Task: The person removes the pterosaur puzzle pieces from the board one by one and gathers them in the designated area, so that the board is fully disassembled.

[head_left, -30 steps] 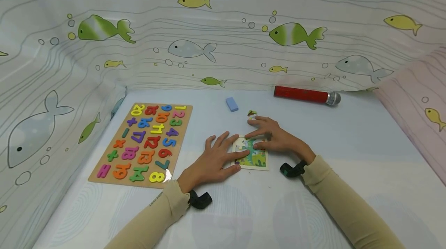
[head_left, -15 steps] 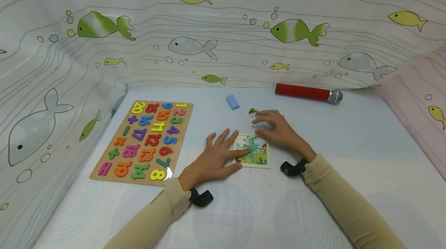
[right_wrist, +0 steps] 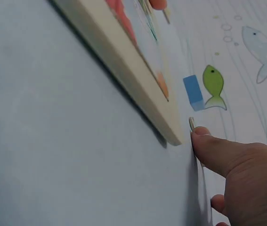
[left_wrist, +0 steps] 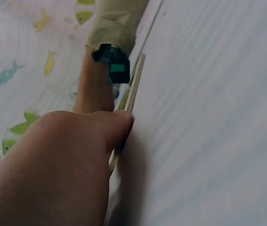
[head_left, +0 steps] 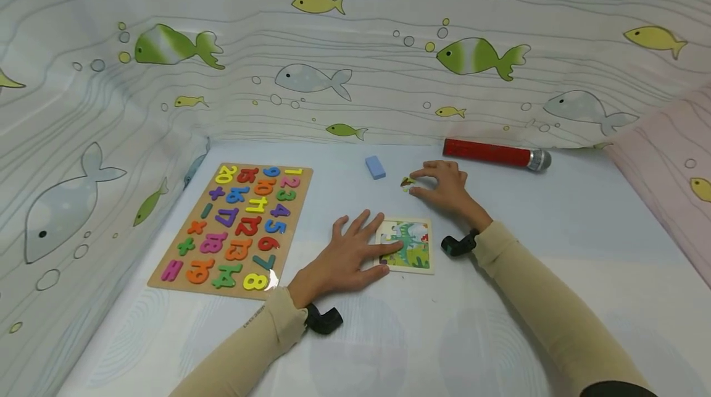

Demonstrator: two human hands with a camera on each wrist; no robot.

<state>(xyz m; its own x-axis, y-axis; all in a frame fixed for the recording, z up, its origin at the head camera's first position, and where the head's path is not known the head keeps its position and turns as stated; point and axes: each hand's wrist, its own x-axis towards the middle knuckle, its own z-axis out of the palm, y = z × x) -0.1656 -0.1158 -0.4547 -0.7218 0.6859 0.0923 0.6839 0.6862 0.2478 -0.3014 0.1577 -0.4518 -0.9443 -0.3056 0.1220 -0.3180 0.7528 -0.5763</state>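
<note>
A small framed jigsaw puzzle (head_left: 420, 261) with a green dinosaur picture lies on the table; its pale wooden frame (right_wrist: 138, 89) shows up close in the right wrist view. My left hand (head_left: 347, 259) rests spread over its left side, index finger lying across the picture. In the left wrist view the thumb (left_wrist: 117, 127) touches the edge of the puzzle. Beyond the puzzle, my right hand (head_left: 444, 188) pinches a small loose puzzle piece (head_left: 407, 182) between thumb and index finger. The thumb (right_wrist: 206, 141) covers part of that piece in the right wrist view.
On the left lies a wooden number board (head_left: 300, 199) with colourful numerals and signs. A blue block (head_left: 375, 167) lies near the back, left of the puzzle piece. The red microphone (head_left: 489, 153) lies along the back wall, which is a fish-patterned sheet (head_left: 389, 63).
My right hand has left the puzzle and moved away to the loose piece, closing thumb and index finger on it. The left hand stays on the puzzle.
</note>
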